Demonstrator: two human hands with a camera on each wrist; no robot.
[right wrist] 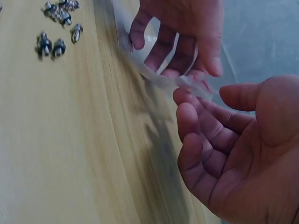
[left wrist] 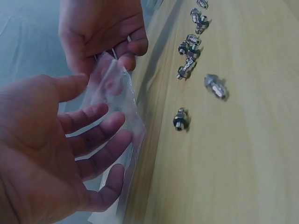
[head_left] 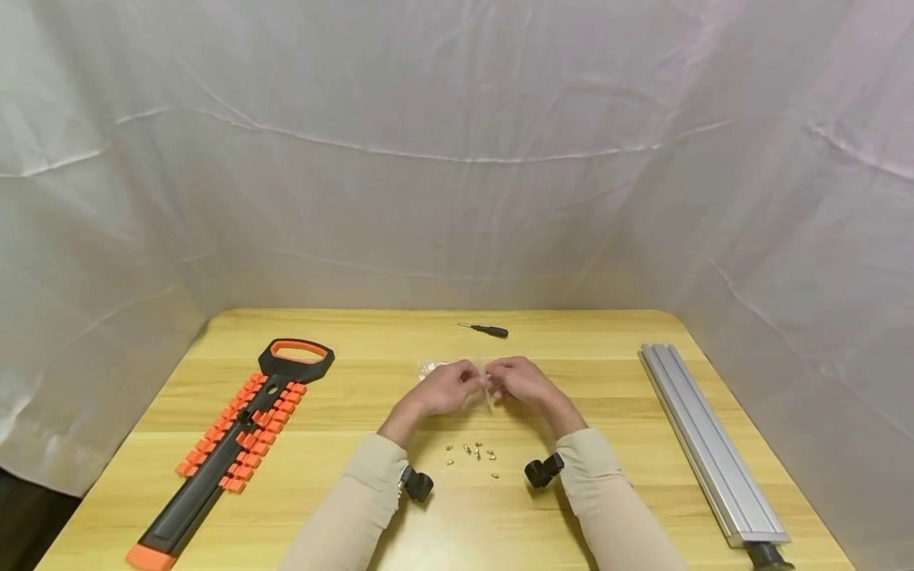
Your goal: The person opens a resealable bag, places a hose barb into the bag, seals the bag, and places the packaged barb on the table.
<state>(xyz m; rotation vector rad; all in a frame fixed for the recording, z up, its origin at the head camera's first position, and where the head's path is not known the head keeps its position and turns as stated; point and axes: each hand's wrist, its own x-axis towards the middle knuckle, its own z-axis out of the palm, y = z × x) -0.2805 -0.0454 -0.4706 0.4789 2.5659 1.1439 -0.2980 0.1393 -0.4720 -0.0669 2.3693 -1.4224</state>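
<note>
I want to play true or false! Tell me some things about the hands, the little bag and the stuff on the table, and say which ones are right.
1. Both hands hold a clear plastic bag. True: the left hand and the right hand pinch it between them.
2. The small metal screws are inside the bag. False: they lie loose on the table.
3. The screwdriver is in the right hand. False: it lies on the table, beyond the hands.
4. A long silver rail lies on the right side of the table. True.
5. The orange and black tool stands upright. False: it lies flat on the left.
</note>
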